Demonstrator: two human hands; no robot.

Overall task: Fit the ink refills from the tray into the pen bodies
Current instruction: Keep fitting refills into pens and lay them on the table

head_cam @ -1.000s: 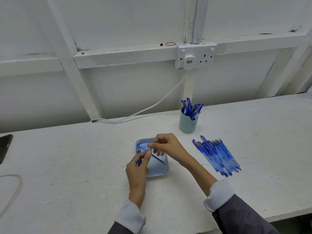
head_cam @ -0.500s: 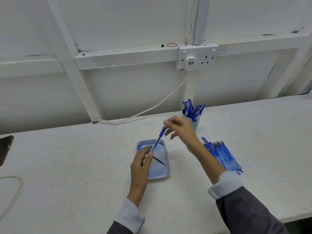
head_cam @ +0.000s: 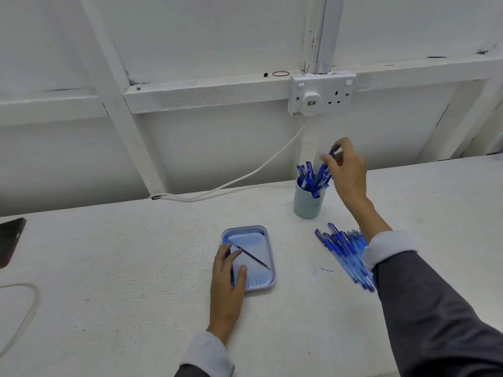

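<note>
The right hand (head_cam: pixel 347 170) pinches a blue pen (head_cam: pixel 325 167) by its top, tip down over the cup (head_cam: pixel 309 202) of pens at the back, while the left hand (head_cam: pixel 227 270) rests on the tray's (head_cam: pixel 268 257) near-left edge, fingers loosely curled on what looks like a dark refill under them, though that grip is partly hidden. A loose refill (head_cam: pixel 253 257) lies diagonally across the tray, running from far-left to near-right, just right of the left hand. The left hand is clearly nearer it, and the unfilled bodies (head_cam: pixel 340 251) lie to the right, under the right forearm.
</note>
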